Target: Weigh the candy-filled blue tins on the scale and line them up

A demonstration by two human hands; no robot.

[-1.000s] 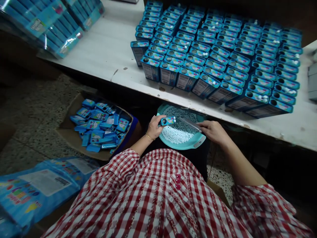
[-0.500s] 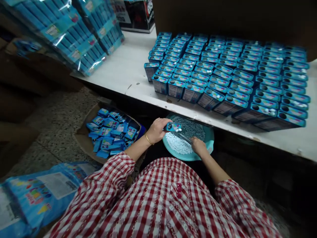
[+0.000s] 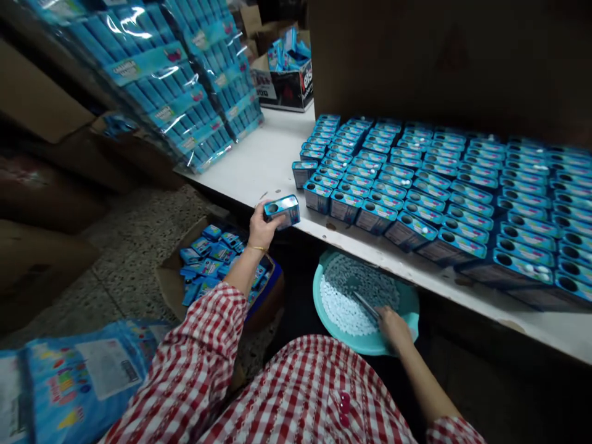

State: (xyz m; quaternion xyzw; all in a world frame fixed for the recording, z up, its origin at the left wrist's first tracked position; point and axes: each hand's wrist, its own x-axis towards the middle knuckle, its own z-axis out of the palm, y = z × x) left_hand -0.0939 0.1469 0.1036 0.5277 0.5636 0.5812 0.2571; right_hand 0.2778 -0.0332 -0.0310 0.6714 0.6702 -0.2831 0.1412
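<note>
My left hand (image 3: 259, 230) is closed around a small blue box (image 3: 282, 211) with a round hole in its top, held at the front edge of the white table (image 3: 259, 166), just left of the rows of like blue boxes (image 3: 430, 185) standing there. Below the table edge my right hand (image 3: 392, 327) rests in a teal basin (image 3: 407, 305) of small white tablets (image 3: 340, 308), its fingers closed on a thin metal tool (image 3: 366, 305) that lies over the tablets.
A cardboard carton of loose flat blue boxes (image 3: 213, 259) sits on the speckled floor at my left. Shrink-wrapped blue packs (image 3: 185, 92) lean on the table's left end. A dark carton (image 3: 284, 83) stands at the back. A blue bag (image 3: 69, 376) lies at lower left.
My left hand has lifted the blue box from over the basin up and left to the table's front edge. My right hand stayed in the basin with the tool. The view tilted upward.
</note>
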